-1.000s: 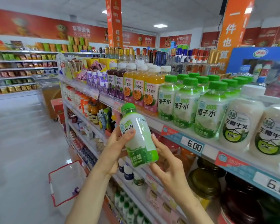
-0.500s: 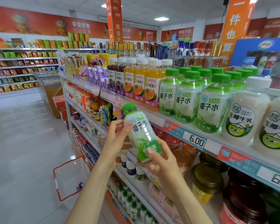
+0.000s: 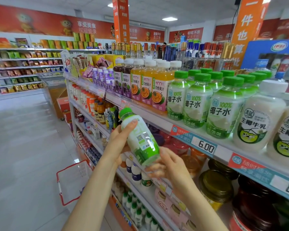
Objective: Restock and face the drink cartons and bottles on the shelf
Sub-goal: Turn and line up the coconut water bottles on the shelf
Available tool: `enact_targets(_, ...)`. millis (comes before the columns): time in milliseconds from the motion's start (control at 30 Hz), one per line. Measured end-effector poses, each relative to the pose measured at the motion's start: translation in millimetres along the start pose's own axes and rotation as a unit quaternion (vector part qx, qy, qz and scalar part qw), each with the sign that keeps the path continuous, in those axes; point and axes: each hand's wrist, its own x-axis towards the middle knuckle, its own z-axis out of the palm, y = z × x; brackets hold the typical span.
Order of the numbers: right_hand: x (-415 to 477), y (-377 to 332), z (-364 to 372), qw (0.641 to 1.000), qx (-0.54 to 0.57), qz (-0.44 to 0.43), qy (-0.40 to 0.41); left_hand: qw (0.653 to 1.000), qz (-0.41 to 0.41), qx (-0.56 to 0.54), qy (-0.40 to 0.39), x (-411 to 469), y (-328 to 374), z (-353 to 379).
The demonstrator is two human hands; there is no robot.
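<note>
A green-capped coconut water bottle [image 3: 139,137] is tilted in front of the top shelf [image 3: 158,123], its barcode side facing me. My left hand [image 3: 119,141] grips its upper body, thumb across the label. My right hand [image 3: 167,164] cups its base with curled fingers. On the shelf stands a row of matching coconut water bottles [image 3: 196,100], with orange juice bottles [image 3: 147,87] to their left and white coconut milk bottles [image 3: 259,119] to their right.
A red shopping basket [image 3: 73,180] sits on the aisle floor at my left. Lower shelves hold jars [image 3: 215,187] and small bottles [image 3: 135,174]. Price strips [image 3: 205,147] line the shelf edge. The tiled aisle runs away to the left.
The bottle has been turned in my hands, so its barcode side now faces me instead of the front label. It has tipped further, cap to the left, and my right hand has moved under its base.
</note>
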Motion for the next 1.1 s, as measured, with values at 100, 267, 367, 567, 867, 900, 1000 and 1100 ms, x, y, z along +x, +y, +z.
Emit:
enact_targets(100, -0.6, -1.7, -0.4, 0.993, -0.074, -0.089, 0.018, 0.999, -0.047, -0.003, 0.020, 3.0, -1.0, -0.3)
enact_targets(267, 1.6, 0.9, 3.0, 0.981, -0.122, -0.144, 0.045, 0.997, -0.078, -0.017, 0.018, 4.0, -1.0, 1.5)
enact_targets(367, 1.3, 0.8, -0.4, 0.985, -0.128, -0.115, 0.013, 0.997, -0.075, -0.001, 0.035, 6.2, 0.9, -1.8)
enact_targets(567, 5.5, -9.7, -3.5, 0.982, -0.160, -0.097, 0.029, 0.997, -0.028, 0.065, 0.033, 1.4, 8.4, -5.8)
enact_targets(867, 29.8, -45.1, 5.3, 0.969, -0.189, -0.142, 0.073, 0.961, 0.110, 0.252, 0.028, -3.4, 1.0, -3.0)
enact_targets(900, 33.9, -49.5, 7.2, 0.966, -0.206, -0.139, 0.068, 0.957, 0.114, 0.264, 0.028, -4.0, -0.2, -2.5)
enact_targets(1000, 45.4, -57.1, 14.8, 0.958, -0.256, -0.119, 0.057, 0.948, 0.123, 0.293, 0.023, -4.5, -2.8, 1.5)
enact_targets(1100, 52.2, -59.3, 22.8, 0.962, -0.242, -0.113, 0.057, 0.931, 0.142, 0.335, 0.015, -6.8, -4.0, 6.3)
